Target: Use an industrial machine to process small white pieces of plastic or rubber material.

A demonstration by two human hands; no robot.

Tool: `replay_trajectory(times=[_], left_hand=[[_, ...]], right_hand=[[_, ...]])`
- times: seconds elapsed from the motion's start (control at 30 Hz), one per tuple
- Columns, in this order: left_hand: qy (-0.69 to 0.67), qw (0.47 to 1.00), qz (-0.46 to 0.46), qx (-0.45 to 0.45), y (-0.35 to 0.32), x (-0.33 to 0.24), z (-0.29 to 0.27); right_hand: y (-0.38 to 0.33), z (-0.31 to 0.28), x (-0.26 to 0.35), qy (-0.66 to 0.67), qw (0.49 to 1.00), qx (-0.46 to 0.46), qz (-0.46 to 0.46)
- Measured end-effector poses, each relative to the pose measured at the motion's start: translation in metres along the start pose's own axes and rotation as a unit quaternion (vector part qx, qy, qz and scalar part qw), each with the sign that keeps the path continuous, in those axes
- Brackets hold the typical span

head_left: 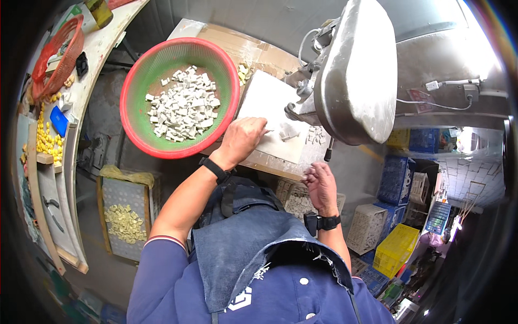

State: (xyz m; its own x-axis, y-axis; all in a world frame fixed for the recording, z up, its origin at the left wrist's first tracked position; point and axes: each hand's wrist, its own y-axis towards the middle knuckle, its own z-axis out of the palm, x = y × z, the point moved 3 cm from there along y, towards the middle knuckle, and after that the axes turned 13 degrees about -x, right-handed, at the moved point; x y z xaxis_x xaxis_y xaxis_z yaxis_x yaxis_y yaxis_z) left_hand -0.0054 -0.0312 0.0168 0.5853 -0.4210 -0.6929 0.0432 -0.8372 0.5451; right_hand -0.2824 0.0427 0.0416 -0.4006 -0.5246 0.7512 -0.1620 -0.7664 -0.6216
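Observation:
My left hand point(243, 137) rests on a white cutting board point(267, 105), fingers curled and pressing a small white piece toward the blade area of a grey metal cutting machine point(356, 70). A few cut white cubes point(288, 132) lie on the board in front of it. My right hand point(321, 183) hangs lower, just off the board's near edge, fingers curled around a few small white pieces. A red-rimmed green basket point(178, 148) full of white cubes point(183, 105) sits to the left of my left hand.
A wooden tray with yellowish cubes point(125, 222) lies at lower left. A long bench point(81, 108) at left carries a red basket point(59, 56), yellow pieces and a blue object. Blue, white and yellow crates point(396, 245) stack at lower right.

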Motion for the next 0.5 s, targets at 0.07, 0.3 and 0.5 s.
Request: replay_trajectory(times=[0.07, 0.3, 0.5], left_hand=[[0.024, 1.000, 0.007, 0.009, 0.000, 0.003, 0.006], [0.013, 1.000, 0.014, -0.023, 0.005, 0.002, 0.009], [0.018, 0.999, 0.020, -0.040, 0.015, 0.013, 0.029]], right_hand=[[0.002, -0.008, 0.017, -0.028, 0.997, -0.047, -0.062], [0.010, 0.006, 0.093, -0.056, 0.969, -0.056, -0.234], [0.025, 0.023, 0.128, -0.051, 0.954, -0.039, -0.293]])
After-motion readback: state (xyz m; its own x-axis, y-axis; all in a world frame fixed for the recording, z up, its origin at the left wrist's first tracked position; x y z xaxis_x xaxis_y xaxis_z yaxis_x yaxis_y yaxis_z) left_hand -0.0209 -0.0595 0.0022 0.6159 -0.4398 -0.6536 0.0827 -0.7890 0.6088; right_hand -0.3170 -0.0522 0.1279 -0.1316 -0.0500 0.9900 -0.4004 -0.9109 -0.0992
